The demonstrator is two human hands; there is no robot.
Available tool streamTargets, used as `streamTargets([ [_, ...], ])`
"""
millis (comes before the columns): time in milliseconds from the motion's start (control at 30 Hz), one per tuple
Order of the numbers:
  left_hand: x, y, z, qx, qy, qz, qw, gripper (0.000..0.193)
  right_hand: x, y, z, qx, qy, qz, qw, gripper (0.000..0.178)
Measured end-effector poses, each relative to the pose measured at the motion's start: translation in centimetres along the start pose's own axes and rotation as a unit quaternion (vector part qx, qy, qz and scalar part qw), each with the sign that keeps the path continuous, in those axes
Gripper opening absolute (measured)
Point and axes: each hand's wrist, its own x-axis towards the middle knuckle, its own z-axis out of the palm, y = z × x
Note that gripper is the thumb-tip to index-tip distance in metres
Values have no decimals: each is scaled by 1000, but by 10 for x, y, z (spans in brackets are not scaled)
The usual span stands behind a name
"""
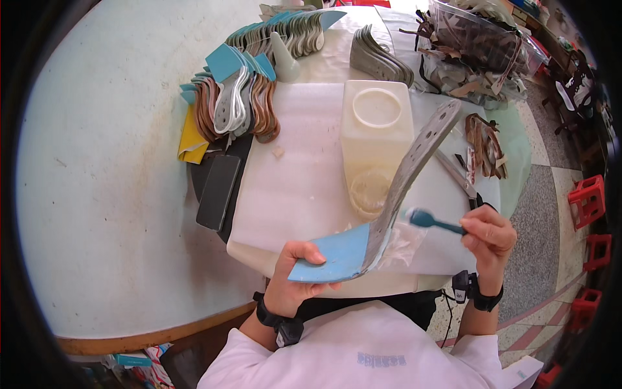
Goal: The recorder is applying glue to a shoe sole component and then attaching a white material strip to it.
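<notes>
- the left hand (299, 275) is closed on the near end of a long grey perforated strip (414, 159), thumb flat on top of its blue end section (337, 253) and the other fingers underneath.
- the strip is held up over the near side of the work surface (291, 194); it bends upward from the blue section, its holed far end rising toward the upper right.
- the right hand (489, 236) pinches the handle of a small teal spreader (427, 220), thumb and fingers drawn together; its whitish tip points left, just beside the strip, and whether they touch cannot be told.
- behind the strip, partly covered by it, stands an off-white plastic container (376, 139) with a round recess on top.
- scissors (459, 174) lie to its right, near a bunch of brown scraps (484, 146).
- at the far left are bundled strips (234, 100) with blue ends, a white cone (283, 58), a yellow sheet (192, 137) and a dark flat rectangular object (219, 191).
- another stack of grey strips (379, 61) sits beyond the container.
</notes>
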Motion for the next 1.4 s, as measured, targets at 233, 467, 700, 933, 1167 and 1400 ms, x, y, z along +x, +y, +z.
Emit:
streamTargets([
  [233,5,7,-8,10,-15,-48,999,37,2,6,3,23,-80,4,997,26],
  [467,6,8,-11,72,3,-29,997,28,9,3,1,-60,65,-14,996,25],
  [700,-5,-5,-5,204,29,91,974,18,7,3,0,-72,20,-27,997,29],
  [933,-13,-2,-16,296,39,116,947,10,7,-1,2,-91,95,-15,991,27],
  [1167,-23,-15,-7,491,29,341,801,16,2,-1,13,-91,8,-38,995,27],
  [1400,-29,-9,-7,490,145,277,814,28,3,2,12,-121,127,-24,984,26],
])
